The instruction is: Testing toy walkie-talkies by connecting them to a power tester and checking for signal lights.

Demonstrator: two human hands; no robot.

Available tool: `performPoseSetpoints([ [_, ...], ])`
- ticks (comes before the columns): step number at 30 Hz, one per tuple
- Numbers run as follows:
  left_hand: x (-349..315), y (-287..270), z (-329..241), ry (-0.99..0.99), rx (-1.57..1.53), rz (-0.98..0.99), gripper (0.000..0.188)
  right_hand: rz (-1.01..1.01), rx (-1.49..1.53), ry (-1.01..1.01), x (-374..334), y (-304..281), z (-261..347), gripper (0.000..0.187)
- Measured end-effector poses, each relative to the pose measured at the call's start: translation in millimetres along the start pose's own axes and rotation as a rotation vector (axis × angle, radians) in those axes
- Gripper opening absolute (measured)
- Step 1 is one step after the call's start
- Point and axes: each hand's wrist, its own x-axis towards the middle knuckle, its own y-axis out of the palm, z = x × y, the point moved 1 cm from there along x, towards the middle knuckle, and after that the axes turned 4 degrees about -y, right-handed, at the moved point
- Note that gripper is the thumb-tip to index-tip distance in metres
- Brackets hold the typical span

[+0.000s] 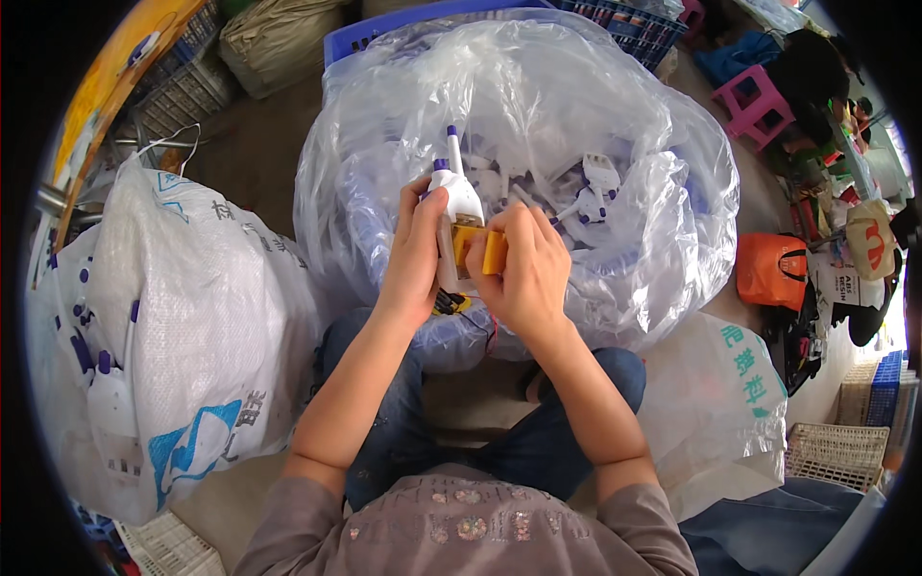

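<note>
My left hand [415,257] is wrapped round a white plastic handset-like device [461,198] with a purple-tipped antenna and a purple knob, held upright above my lap. In my right hand [533,274], a yellow block-like piece [495,252] is pinched against the device's lower part. What the piece is, I cannot make out. Just below the device are a yellow-and-black part [451,302] and a thin red wire [493,336]; my hands partly hide where they join. Beyond my hands, similar white and purple devices [601,173] lie inside a large clear plastic bag [538,77].
At my left stands a white woven sack [216,250] with more white and purple devices at its side. A blue crate [432,14] shows behind the clear bag. On the right are a pink stool [754,104], an orange bag [771,272] and another woven sack [715,403].
</note>
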Motion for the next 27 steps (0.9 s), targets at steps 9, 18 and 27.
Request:
performPoseSetpoints([
  [9, -3.8, -1.4, 7.5, 0.219, 0.119, -0.013, 0.033, -0.062, 0.051, 0.060, -1.4, 5.0, 5.4, 0.015],
  [18, 5.2, -6.8, 14.2, -0.174, -0.157, 0.158, 0.039, -0.077, 0.016, 0.039, 3.3, 5.7, 4.2, 0.021],
  [27, -3.8, -8.0, 13.6, -0.242, -0.246, 0.032, 0.038, -0.291, 0.072, 0.081, 4.3, 3.7, -6.7, 0.018],
])
